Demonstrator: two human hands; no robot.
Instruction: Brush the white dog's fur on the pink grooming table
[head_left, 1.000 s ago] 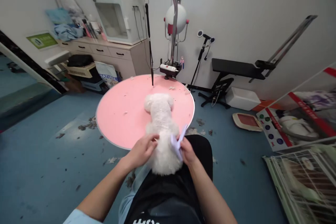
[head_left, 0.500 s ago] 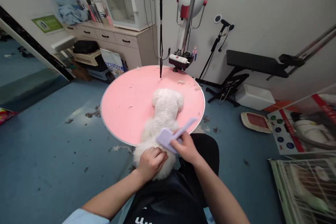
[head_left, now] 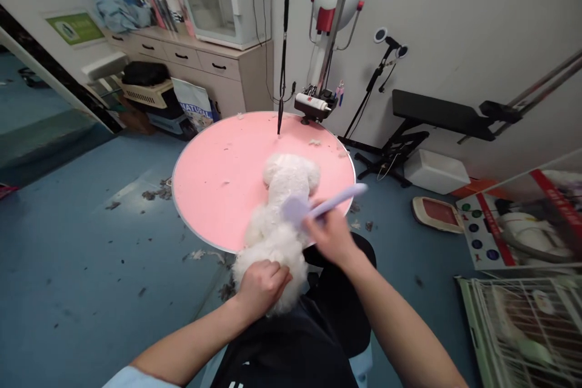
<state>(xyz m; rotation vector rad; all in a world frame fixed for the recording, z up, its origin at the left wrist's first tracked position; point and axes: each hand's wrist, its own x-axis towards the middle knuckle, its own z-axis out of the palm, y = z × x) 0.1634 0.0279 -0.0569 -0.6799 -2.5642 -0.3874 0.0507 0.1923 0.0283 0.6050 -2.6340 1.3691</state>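
Observation:
A fluffy white dog (head_left: 291,191) lies along the near part of the round pink grooming table (head_left: 213,182), its head end toward the table's middle and its rump by my apron. My left hand (head_left: 265,285) is closed on the fur of the rump, fingers curled into the coat. In my right hand (head_left: 331,233) is a lavender slicker brush (head_left: 343,197), gripped by the handle. The brush head is over the dog's lower back, slightly blurred; whether its pins touch the coat I cannot tell.
A black grooming loop (head_left: 280,97) hangs over the table's far side. Behind it, a tool holder (head_left: 313,112) carries a white tube. Fur tufts (head_left: 314,142) dot the tabletop and clumps lie on the blue floor. At lower right is a wire cage (head_left: 522,321).
My right hand has moved the brush up and forward, from the rump to the lower back, and its handle points further right. The left hand stays on the rump.

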